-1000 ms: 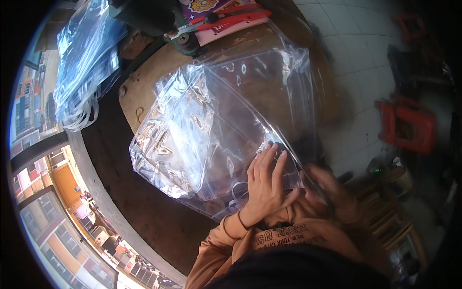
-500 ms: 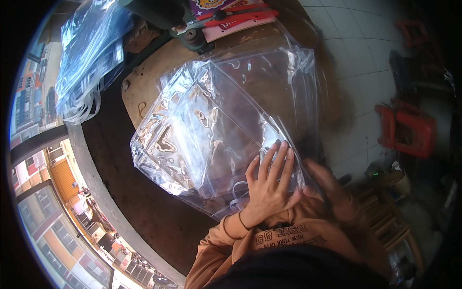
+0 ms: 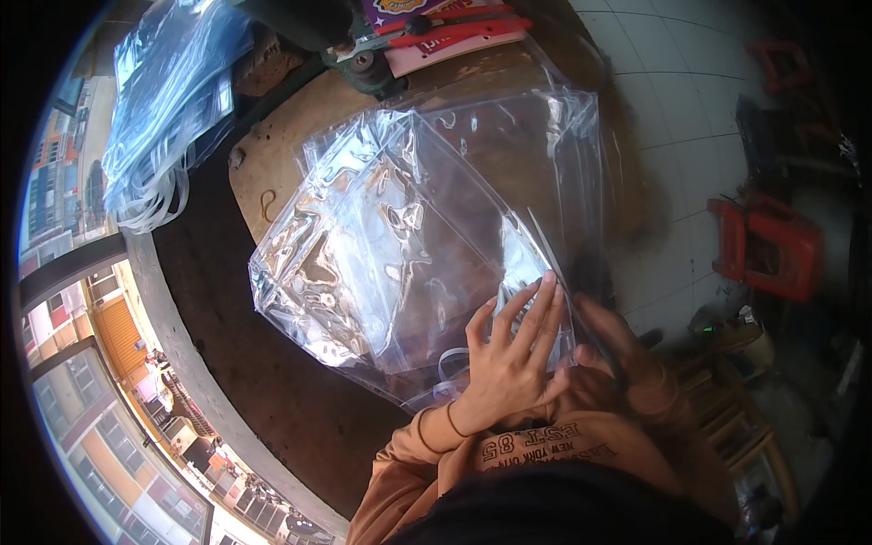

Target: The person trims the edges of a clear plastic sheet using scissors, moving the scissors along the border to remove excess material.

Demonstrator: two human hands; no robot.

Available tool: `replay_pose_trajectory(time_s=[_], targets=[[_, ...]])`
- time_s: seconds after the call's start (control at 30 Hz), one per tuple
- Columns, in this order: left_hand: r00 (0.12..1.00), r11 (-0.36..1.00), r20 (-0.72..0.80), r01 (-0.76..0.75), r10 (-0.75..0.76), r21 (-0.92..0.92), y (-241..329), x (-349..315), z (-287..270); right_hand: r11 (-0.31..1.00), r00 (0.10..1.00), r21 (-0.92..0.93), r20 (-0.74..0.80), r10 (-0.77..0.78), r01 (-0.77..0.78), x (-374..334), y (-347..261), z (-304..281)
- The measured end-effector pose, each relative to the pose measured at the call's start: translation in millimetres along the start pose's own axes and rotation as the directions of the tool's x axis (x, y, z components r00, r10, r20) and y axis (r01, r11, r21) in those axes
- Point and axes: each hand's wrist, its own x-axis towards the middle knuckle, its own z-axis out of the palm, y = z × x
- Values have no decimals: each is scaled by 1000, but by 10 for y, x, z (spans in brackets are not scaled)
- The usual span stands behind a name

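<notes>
A large clear plastic bag (image 3: 454, 227), shiny and creased, lies over the wooden table. My left hand (image 3: 516, 350) rests flat on its near right part with the fingers stretched out, pressing the film down. Beside it, my right hand (image 3: 622, 350) is curled around the dark handle of what look like scissors, partly in shadow. The slim pointed scissor blades (image 3: 547, 243) lie along the right edge of the film, just past my left fingertips. A pale strap loop (image 3: 447, 365) shows at the bag's near edge, by my left wrist.
A stack of clear bags with strap handles (image 3: 168, 118) hangs at the far left. At the back stands a dark green machine (image 3: 368, 68), with red-handled pliers (image 3: 463, 27) beside it. A rubber band (image 3: 268, 204) lies on the table (image 3: 259, 163). Red stools (image 3: 772, 245) stand at right.
My left hand has shifted slightly to the right, and its fingers are closer together. The bag has moved slightly right with it. The blades sit a little farther right and nearer upright.
</notes>
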Motion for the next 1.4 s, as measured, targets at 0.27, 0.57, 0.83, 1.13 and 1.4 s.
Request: replay_pose_trajectory(time_s=[0.27,0.57,0.83,1.13,1.4], targets=[[1000,1000,-4,4,-4,9,-15,34,-17,998,996,63,-89,8,-3,7,38,45],[1000,1000,11,11,-11,-6,-23,46,-34,996,994,31,-69,81,-79,31,-117,23],[999,999,31,13,-12,-34,8,36,-75,986,993,127,-42,114,-108,4,-54,-9],[1000,999,23,17,-17,-29,2,28,-81,982,987,149,-99,128,-113,10,-81,48],[999,1000,32,8,-7,-28,29,0,-119,990,988,92,-99,118,-109,-18,-14,0]])
